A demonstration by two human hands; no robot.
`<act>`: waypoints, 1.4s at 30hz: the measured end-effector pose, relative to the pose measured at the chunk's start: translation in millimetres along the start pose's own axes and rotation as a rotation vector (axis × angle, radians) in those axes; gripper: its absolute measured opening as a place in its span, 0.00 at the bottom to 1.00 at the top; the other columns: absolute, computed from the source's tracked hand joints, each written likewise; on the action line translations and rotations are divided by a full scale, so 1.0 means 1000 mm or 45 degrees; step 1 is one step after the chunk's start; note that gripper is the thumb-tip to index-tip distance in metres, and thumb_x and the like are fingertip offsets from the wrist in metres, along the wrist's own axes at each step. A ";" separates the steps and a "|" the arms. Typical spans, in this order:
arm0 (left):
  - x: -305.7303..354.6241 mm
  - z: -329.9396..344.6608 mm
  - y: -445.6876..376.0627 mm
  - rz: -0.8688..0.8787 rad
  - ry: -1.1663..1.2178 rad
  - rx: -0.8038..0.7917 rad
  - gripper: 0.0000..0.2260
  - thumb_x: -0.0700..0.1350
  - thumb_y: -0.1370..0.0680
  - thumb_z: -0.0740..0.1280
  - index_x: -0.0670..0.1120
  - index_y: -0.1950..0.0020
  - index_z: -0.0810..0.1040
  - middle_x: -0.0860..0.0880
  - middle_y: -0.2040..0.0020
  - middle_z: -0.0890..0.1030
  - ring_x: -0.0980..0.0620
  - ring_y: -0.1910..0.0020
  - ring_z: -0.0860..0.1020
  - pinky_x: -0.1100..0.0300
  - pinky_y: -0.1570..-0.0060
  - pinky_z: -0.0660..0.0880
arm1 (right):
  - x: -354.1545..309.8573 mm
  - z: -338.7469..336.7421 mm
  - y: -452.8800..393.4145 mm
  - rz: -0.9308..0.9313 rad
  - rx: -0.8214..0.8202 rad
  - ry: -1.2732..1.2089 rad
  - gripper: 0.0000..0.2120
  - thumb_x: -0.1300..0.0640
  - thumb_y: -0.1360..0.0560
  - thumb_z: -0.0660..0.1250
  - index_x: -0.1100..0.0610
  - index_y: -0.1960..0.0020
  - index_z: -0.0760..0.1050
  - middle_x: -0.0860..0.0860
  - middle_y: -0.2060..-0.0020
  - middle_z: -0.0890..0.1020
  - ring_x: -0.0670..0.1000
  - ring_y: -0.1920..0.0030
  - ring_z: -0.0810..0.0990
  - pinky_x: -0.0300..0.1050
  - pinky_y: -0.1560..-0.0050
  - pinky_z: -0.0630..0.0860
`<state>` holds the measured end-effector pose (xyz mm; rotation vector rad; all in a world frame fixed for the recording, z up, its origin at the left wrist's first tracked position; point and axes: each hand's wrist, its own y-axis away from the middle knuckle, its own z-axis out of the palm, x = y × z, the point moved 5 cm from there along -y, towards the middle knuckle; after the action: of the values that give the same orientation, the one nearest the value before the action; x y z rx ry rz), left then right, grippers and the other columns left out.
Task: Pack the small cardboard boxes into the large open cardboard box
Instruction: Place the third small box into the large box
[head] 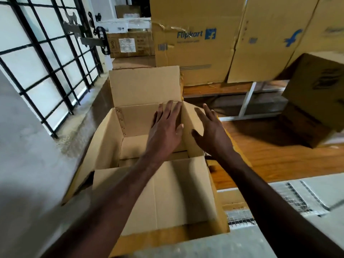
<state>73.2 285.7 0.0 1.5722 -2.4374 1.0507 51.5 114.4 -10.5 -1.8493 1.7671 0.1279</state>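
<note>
The large open box [130, 125] is matt corrugated cardboard, standing by glossy wooden flooring [270, 161] and rough grey wall [28, 164].

Large open cardboard box [111, 146] at centre, on the floor, flaps out; far flap upright, near flap folded toward the camera. Inside, low on the bottom, small cardboard boxes [134, 146]. Left hand [164, 125] over the opening, near the right wall, fingers spread. Right hand [210, 131] just beside it, over the right wall's rim, likewise empty. Barred window [42, 58] to the left. Flipkart cartons [193, 43] behind, on a low shelf [214, 90]. Labelled carton [130, 43] behind left. Another carton [316, 90] far right, blurred. Wire grating [296, 200] near right.
</note>
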 end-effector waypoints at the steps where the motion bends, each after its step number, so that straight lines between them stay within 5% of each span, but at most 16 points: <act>1: 0.009 0.003 0.004 0.007 0.015 0.002 0.37 0.50 0.16 0.69 0.56 0.13 0.52 0.51 0.12 0.54 0.44 0.13 0.49 0.41 0.17 0.52 | 0.006 -0.008 0.009 0.016 0.004 0.010 0.42 0.48 0.18 0.73 0.46 0.12 0.53 0.51 0.12 0.49 0.62 0.13 0.50 0.71 0.20 0.64; 6: 0.056 0.016 0.011 0.072 0.051 -0.020 0.38 0.50 0.16 0.71 0.57 0.13 0.51 0.51 0.12 0.53 0.45 0.13 0.48 0.48 0.20 0.48 | 0.052 -0.056 0.043 0.071 0.101 0.063 0.39 0.48 0.18 0.72 0.44 0.13 0.56 0.52 0.12 0.53 0.61 0.13 0.53 0.67 0.19 0.65; 12: 0.133 0.050 0.000 0.117 0.127 -0.093 0.37 0.52 0.15 0.69 0.58 0.12 0.51 0.53 0.12 0.51 0.48 0.13 0.45 0.43 0.16 0.55 | 0.130 -0.110 0.071 0.186 0.163 0.028 0.39 0.48 0.18 0.73 0.44 0.13 0.56 0.54 0.12 0.54 0.62 0.13 0.51 0.69 0.20 0.64; 19: 0.278 0.134 -0.030 0.240 0.272 -0.067 0.34 0.52 0.16 0.68 0.56 0.13 0.56 0.53 0.13 0.56 0.48 0.13 0.47 0.51 0.19 0.53 | 0.272 -0.194 0.093 0.240 0.234 0.053 0.41 0.48 0.19 0.74 0.47 0.13 0.57 0.57 0.13 0.56 0.64 0.14 0.54 0.67 0.19 0.64; 28: 0.464 0.259 -0.070 0.207 0.431 -0.102 0.34 0.54 0.16 0.69 0.59 0.13 0.57 0.52 0.13 0.58 0.45 0.13 0.51 0.41 0.19 0.62 | 0.450 -0.325 0.104 0.267 0.267 0.120 0.39 0.48 0.17 0.72 0.50 0.13 0.57 0.60 0.14 0.58 0.64 0.15 0.58 0.66 0.21 0.67; 42: 0.574 0.398 -0.182 0.213 0.421 -0.242 0.34 0.56 0.16 0.68 0.63 0.14 0.55 0.54 0.12 0.54 0.45 0.13 0.47 0.35 0.21 0.64 | 0.643 -0.392 0.044 0.414 0.362 0.093 0.37 0.43 0.16 0.69 0.48 0.13 0.57 0.59 0.14 0.57 0.63 0.15 0.58 0.65 0.23 0.68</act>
<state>68.4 -436.2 12.9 1.0593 -2.3850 0.9755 -34.1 -635.0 15.2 -1.3762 2.0092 -0.0661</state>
